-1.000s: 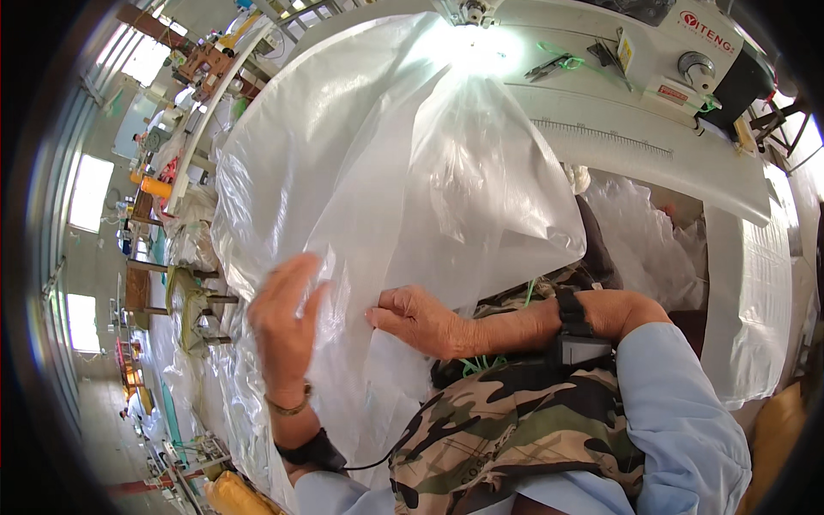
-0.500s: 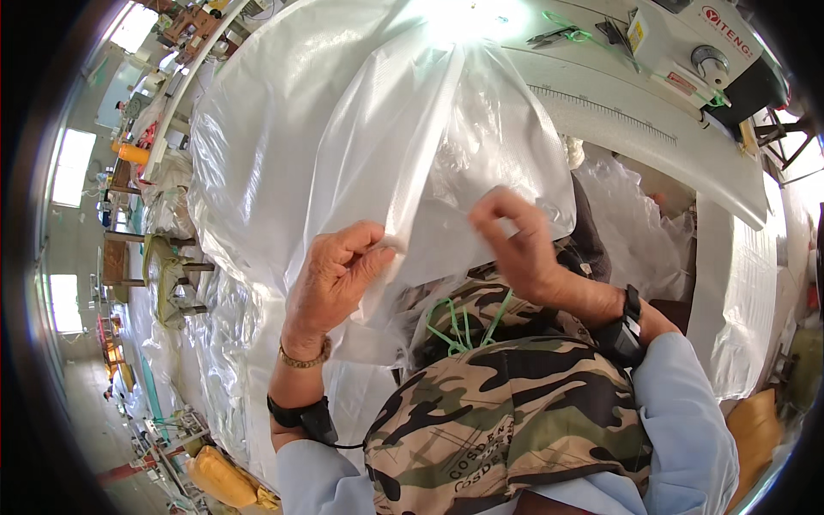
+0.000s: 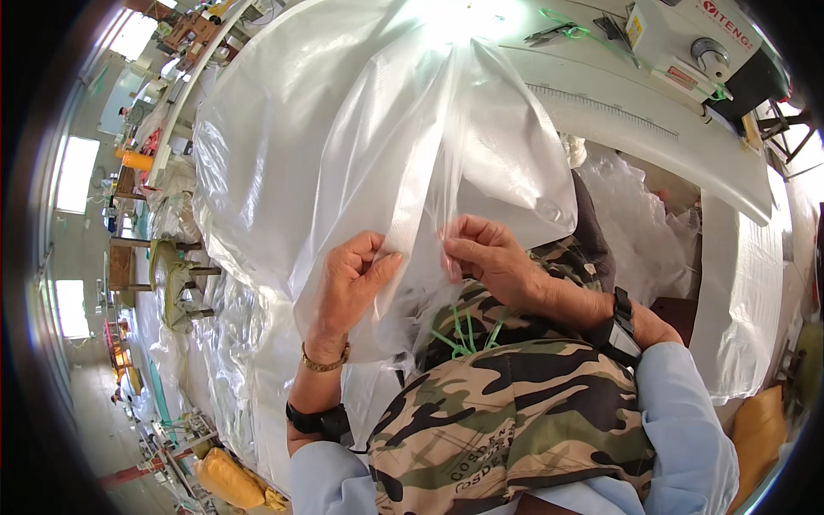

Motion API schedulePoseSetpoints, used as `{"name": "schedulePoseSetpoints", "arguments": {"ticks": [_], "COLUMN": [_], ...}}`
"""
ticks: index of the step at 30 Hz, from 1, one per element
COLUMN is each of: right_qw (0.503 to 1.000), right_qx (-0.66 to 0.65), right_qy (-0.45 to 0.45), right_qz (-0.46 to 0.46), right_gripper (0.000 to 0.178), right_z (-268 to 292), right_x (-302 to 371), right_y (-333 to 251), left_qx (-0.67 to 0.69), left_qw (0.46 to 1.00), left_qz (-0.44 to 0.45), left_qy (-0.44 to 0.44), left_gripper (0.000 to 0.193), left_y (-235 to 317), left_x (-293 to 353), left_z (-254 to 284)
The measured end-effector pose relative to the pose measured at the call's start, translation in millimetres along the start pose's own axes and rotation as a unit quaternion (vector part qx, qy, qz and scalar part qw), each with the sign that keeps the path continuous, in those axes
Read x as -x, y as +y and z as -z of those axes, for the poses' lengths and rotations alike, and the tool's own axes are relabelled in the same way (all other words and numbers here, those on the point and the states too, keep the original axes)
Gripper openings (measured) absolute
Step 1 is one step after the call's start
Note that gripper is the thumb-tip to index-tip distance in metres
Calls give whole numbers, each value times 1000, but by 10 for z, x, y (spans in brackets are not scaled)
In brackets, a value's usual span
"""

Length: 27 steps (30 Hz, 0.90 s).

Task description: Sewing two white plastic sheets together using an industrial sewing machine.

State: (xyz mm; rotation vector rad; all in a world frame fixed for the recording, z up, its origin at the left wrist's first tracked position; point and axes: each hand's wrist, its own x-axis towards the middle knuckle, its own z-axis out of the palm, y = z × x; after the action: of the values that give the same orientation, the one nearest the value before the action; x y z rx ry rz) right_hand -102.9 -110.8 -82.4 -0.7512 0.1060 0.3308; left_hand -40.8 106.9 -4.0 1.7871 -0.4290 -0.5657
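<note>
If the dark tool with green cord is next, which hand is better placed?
Likely the right hand: it sits closer to that dark tool; the left hand is farther left. Both appear to pinch the white sheet.

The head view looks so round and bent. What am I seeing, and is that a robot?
No robot: these are a person's bare hands. A wide fisheye camera worn on the head looks down, so straight edges curve. The left hand pinches a folded edge of the whitish plastic sheet; the right hand pinches a clearer part beside it. The sheet runs up to a bright light. On the white table lie small dark tools and green thread, near what looks like a sewing machine.
</note>
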Motion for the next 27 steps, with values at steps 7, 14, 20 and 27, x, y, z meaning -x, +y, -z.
{"name": "schedulePoseSetpoints", "arguments": {"ticks": [7, 14, 20, 27], "right_qw": [995, 995, 997, 998], "right_qx": [0, 82, 42, 44], "right_qy": [-103, -51, -22, 41], "right_qz": [10, -5, 59, 35], "right_gripper": [15, 8, 15, 19], "right_z": [-271, -165, -222, -323], "right_x": [43, 143, 253, -23], "right_y": [87, 50, 21, -97], "left_qx": [147, 201, 229, 176], "left_qw": [988, 975, 970, 982], "left_qz": [44, 89, 79, 66], "left_qy": [-15, -32, -23, -29], "left_gripper": [24, 31, 31, 31], "left_y": [-134, -73, -61, -44], "left_x": [-3, -19, -1, -32], "left_z": [-164, -87, -37, -143]}}
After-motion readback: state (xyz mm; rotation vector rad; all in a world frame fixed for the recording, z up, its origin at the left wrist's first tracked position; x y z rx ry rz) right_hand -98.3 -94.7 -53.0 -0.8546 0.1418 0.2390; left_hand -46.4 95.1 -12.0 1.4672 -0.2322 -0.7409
